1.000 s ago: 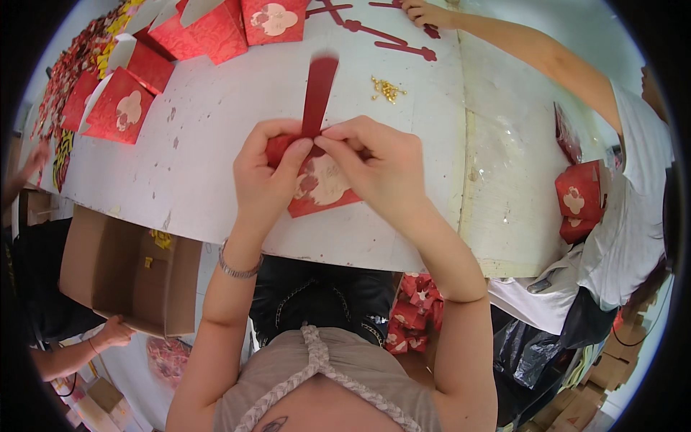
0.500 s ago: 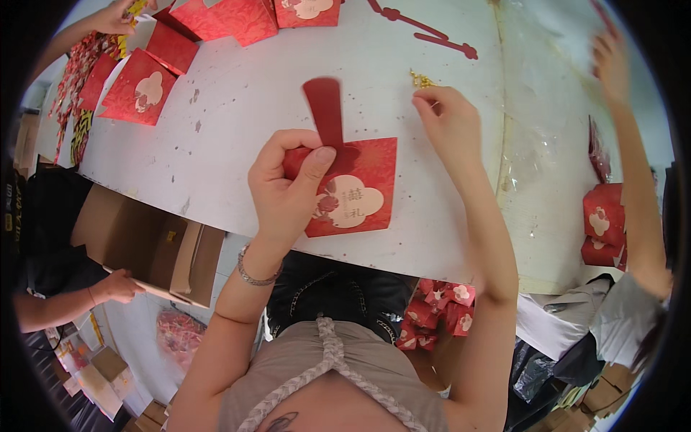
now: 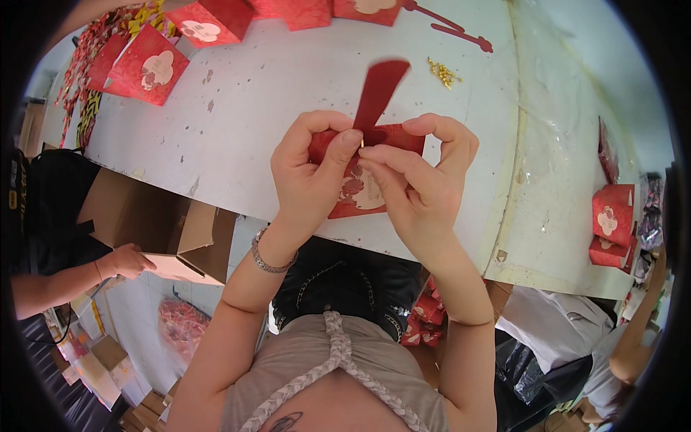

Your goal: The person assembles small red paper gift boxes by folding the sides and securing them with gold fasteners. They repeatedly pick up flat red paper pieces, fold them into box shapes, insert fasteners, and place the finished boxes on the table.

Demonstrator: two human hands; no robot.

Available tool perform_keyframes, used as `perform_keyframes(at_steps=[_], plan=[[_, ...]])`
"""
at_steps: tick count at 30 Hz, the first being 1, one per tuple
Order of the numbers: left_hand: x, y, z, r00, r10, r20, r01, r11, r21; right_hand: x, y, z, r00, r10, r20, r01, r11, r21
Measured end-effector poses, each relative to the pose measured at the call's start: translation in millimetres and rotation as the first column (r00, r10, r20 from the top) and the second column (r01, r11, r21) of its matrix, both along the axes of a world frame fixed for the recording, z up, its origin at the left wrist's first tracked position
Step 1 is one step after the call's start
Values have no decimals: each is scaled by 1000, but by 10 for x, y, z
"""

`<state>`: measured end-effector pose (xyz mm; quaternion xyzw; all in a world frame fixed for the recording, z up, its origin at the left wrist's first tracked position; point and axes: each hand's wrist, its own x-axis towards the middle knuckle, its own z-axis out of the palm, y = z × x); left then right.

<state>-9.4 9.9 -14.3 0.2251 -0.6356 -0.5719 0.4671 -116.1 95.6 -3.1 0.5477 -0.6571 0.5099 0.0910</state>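
Note:
A red gift box (image 3: 360, 198) with a pale flower-shaped label lies at the table's near edge, in front of me. My left hand (image 3: 309, 169) pinches its upper edge together with a dark red strap (image 3: 380, 93), which stands up from the box. Close against those fingertips, my right hand (image 3: 425, 180) is closed in a pinch on a tiny gold fastener (image 3: 362, 144). Fingers cover part of the label and the strap's lower end. Beyond my right hand lies a small pile of gold fasteners (image 3: 444, 73).
Several red boxes (image 3: 155, 68) stand along the far left, near red and yellow trimmings (image 3: 93, 54). More dark red straps (image 3: 461, 32) lie at the back. Two red boxes (image 3: 612, 216) sit far right. At left, another person's hand (image 3: 129, 261) holds an open carton (image 3: 155, 223).
My right hand has moved from the gold pile to the strap and box, bringing a tiny fastener. The strap leans further right. The co-worker's arm at right has swung down from the table.

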Motion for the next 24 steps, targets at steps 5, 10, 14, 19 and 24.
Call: perform_keyframes(at_steps=[5,10,14,19,24], plan=[[37,-106,-64,994,-109,0,107,975,-196,20,42,6,973,6,232,-15,999,37],[27,-111,-109,981,-189,-49,174,960,-220,27,84,-12,941,65,332,-66,998,-9],[73,-61,-88,978,-209,13,204,936,-287,-52,138,-49,994,42,101,-39,999,-29],[-22,-3,-155,985,-165,-45,132,902,-412,-43,242,-112,982,69,177,-53,994,-91],[1,59,-79,993,-114,37,120,932,-341,-18,236,32,829,49,558,-52,999,-11]])
